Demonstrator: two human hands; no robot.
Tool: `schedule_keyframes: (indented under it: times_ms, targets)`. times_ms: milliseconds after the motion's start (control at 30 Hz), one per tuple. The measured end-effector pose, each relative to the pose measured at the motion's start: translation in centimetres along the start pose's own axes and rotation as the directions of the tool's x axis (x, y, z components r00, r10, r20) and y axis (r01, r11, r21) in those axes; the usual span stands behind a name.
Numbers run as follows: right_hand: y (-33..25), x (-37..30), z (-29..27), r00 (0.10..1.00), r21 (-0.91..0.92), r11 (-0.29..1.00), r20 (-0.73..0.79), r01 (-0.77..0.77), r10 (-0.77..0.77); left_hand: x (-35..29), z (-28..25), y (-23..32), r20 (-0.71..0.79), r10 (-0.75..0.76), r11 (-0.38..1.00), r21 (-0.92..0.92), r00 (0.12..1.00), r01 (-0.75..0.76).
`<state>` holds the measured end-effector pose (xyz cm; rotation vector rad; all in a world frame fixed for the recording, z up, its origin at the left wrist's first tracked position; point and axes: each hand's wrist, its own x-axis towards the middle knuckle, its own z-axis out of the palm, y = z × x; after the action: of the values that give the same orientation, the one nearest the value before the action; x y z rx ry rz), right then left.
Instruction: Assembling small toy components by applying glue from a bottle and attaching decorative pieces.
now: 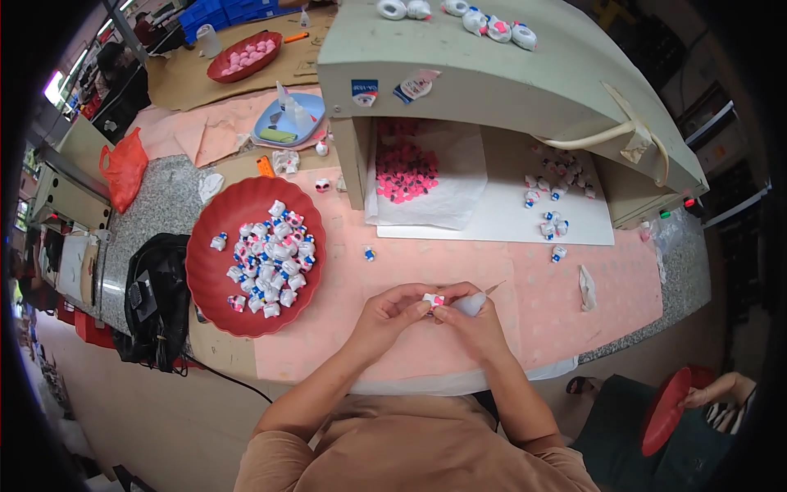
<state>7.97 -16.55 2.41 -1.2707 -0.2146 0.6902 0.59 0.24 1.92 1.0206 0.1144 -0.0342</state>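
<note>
Over the near middle of the pink-covered table, my left hand [392, 313] and my right hand [477, 325] meet, fingertips closed around a small white figurine [433, 300] with a pink piece on it. A small translucent bottle [470, 306] with a thin needle tip is also tucked in my right hand, its tip pointing up and right. To the left of my hands stands a red scalloped bowl [197, 283] holding many white, blue and pink figurines [275, 258]. A single figurine [370, 255] lies on the cloth ahead of my left hand.
Ahead, an open-fronted grey cabinet [492, 74] covers pink pieces [406, 174] on white paper and several figurines [566, 172]. Right of my hands lies crumpled white tissue [587, 289]. A blue tray [310, 105] and black bag [156, 295] sit left. Another person's hand [721, 389] holds a red dish [666, 410].
</note>
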Motion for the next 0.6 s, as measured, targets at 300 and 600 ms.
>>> schedule_keyframes:
  times_ms: [300,600]
  targets:
    - [-1.3,-1.1,-3.0,0.998,-0.102,0.995,-0.058,0.007,-0.013,-4.9,-3.0,10.0,-0.176,0.676,0.36,0.926,0.716,-0.112]
    - [-0.5,-1.4,-3.3,0.986,-0.276,0.958,-0.121,0.081,-0.118,4.1,-8.6,17.0,-0.023,0.397,0.055,0.998,0.918,0.002]
